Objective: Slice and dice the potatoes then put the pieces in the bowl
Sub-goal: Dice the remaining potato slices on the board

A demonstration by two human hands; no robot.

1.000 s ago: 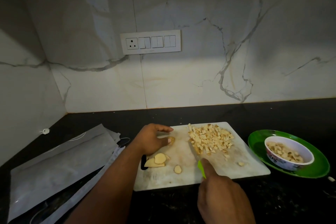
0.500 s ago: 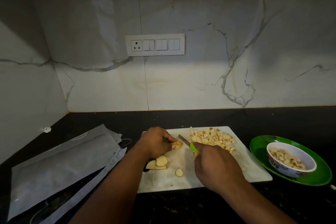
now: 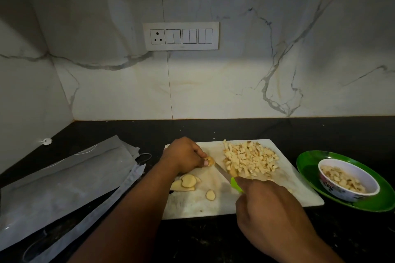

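- The left hand [image 3: 184, 156] pinches a small potato piece [image 3: 210, 160] near the far left corner of the cutting board [image 3: 213, 205].
- The knife [image 3: 224, 173], gripped by the right hand [image 3: 271, 205], slants from its green handle up-left, tip touching the piece's right side.
- The piece is too small to tell its long axis.
- The diced pile [image 3: 250, 161] lies toward the far right; the bowl [image 3: 348, 181] sits off the right edge.
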